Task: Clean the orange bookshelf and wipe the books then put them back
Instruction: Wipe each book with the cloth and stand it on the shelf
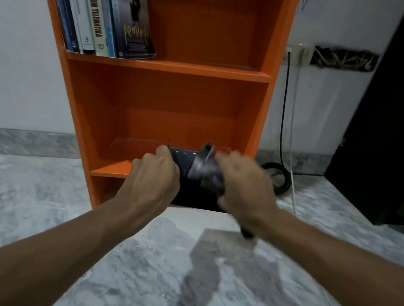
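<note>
Dark book (184, 174) held before the orange bookshelf's (166, 66) empty lower shelf.

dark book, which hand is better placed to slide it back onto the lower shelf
Left, probably. The left hand grips the dark book by its left edge, just in front of the lower shelf. The right hand is closed on the grey cloth lying over the book.
</note>
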